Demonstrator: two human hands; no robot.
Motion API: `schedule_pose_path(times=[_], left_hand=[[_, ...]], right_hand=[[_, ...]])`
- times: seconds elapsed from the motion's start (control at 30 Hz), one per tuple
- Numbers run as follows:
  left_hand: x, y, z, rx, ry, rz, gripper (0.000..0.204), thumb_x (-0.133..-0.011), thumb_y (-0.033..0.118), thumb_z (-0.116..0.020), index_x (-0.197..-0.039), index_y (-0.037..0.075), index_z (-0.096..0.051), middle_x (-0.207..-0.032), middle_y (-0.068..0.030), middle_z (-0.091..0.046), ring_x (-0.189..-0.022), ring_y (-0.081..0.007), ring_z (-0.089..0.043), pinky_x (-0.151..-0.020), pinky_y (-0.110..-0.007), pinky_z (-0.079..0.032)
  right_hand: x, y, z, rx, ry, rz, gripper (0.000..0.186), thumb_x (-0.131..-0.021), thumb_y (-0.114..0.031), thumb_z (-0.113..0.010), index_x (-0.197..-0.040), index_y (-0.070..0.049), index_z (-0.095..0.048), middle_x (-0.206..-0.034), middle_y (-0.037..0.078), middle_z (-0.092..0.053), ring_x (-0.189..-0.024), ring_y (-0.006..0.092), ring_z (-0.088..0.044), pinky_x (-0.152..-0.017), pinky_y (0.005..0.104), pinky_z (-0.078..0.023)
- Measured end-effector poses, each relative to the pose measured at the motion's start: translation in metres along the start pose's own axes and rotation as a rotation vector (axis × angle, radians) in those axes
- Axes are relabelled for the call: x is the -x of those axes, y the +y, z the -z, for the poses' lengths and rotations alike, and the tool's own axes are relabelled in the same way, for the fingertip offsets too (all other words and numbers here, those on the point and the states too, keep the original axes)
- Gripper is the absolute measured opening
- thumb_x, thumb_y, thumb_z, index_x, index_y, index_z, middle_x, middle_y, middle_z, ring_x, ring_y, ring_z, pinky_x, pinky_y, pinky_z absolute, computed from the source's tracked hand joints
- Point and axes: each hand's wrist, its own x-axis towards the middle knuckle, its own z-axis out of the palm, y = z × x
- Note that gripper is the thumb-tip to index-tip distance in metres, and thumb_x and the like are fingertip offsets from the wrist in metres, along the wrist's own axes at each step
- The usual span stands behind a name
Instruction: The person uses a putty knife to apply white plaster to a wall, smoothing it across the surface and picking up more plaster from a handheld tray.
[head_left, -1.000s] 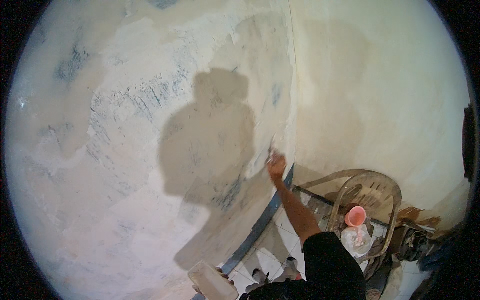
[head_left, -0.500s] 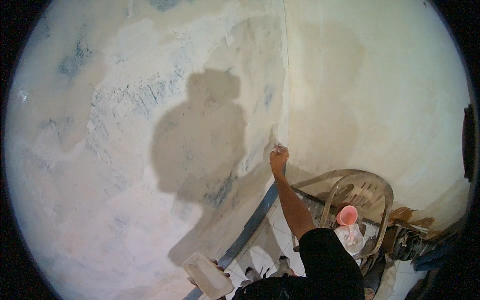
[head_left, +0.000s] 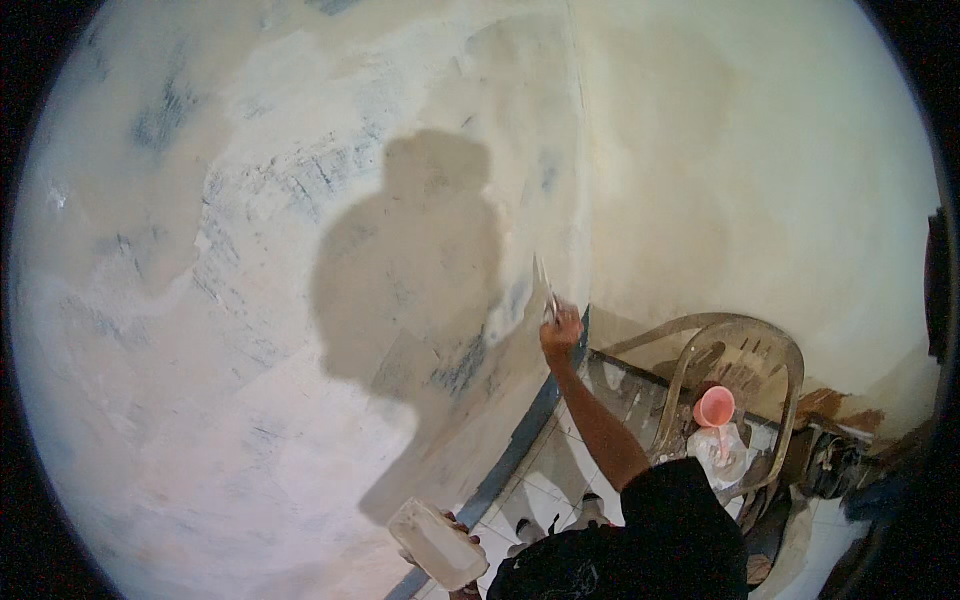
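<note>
My right hand [head_left: 562,335] is closed around a putty knife [head_left: 545,285], its thin pale blade edge-on at the patchy wall [head_left: 270,390], a little left of the corner. Whether the blade touches the wall I cannot tell. Low in the picture, my left hand [head_left: 464,530] grips a shallow rectangular pan [head_left: 437,545] by its sides. The pan is off-white and smeared inside; most of that hand is hidden behind it. My shadow falls across the wall, which shows grey-blue patches under whitish filler.
A stained plastic chair [head_left: 790,385] stands to the right, against the cream wall [head_left: 760,190]. On its seat are a pink dipper [head_left: 714,406] and a clear plastic bag [head_left: 718,455] of whitish stuff. Dark cloth [head_left: 870,500] lies farther right. White tiles [head_left: 555,462] cover the floor.
My right hand has moved down and left from the corner, and the knife has turned so its blade shows edge-on. The view has shifted slightly; my left hand still holds the pan.
</note>
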Motion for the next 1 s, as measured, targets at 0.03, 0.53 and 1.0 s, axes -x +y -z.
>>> schedule_pose_path(times=[0.03,0.53,1.0], left_hand=[[0.000,0.003,0.003,-0.018,-0.032,0.007,0.104,-0.062,0.079,-0.048,-0.127,0.000,-0.032,-0.104,-0.0239,-0.053,-0.088,-0.0413,-0.054,-0.068,-0.059,-0.044],[0.008,0.018,-0.013,-0.035,0.048,-0.017,0.103,-0.062,0.078,-0.051,-0.127,0.000,-0.030,-0.102,-0.0244,-0.053,-0.086,-0.0391,-0.055,-0.067,-0.056,-0.045],[0.002,0.024,-0.012,0.011,0.015,0.007,0.096,-0.065,0.074,-0.051,-0.130,0.007,-0.030,-0.112,-0.0235,-0.048,-0.091,-0.0420,-0.053,-0.068,-0.059,-0.044]], right_hand=[[-0.009,-0.004,-0.015,0.064,0.047,-0.015,0.043,-0.063,-0.009,-0.061,-0.105,-0.002,-0.054,-0.092,0.016,-0.056,-0.084,0.0333,-0.053,-0.073,0.0408,-0.044],[0.036,0.007,0.003,0.219,-0.024,-0.096,0.015,-0.082,-0.011,-0.052,-0.092,-0.002,-0.060,-0.084,0.016,-0.058,-0.080,0.0337,-0.056,-0.072,0.0421,-0.044],[0.157,-0.043,0.073,-0.261,-0.441,-0.518,0.011,-0.075,-0.008,-0.056,-0.083,-0.003,-0.062,-0.089,0.011,-0.063,-0.092,0.0316,-0.057,-0.079,0.0429,-0.044]])
